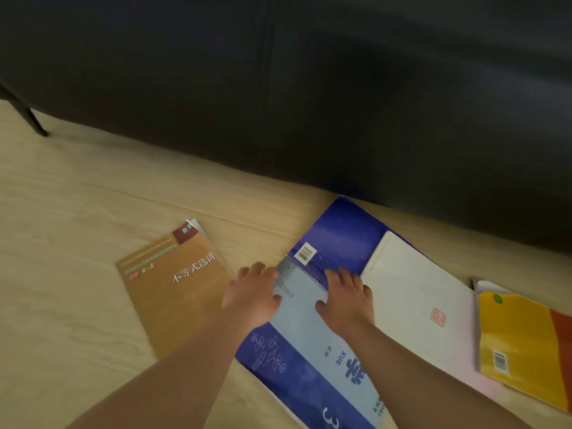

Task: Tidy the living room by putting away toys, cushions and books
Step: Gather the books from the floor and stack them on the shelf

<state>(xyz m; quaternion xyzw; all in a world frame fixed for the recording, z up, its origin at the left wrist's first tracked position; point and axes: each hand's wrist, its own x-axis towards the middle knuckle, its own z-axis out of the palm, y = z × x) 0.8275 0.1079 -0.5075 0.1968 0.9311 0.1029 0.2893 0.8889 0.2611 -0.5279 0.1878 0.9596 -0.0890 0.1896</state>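
Pressing down on the blue book (343, 239) with the right hand (346, 301), fingers straight and spread across the cover. Resting the left hand (250, 297) at the same book's left edge, fingers bent, thumb on the pale band; impossible to tell whether gripping or only touching. Just left of the left fingers, a brown book (173, 289) on the wooden floor (77, 243). Just beside the right fingers, a white book (418, 292); further right, a yellow book (520, 339). Beyond the fingertips, a dark sofa (309, 103).
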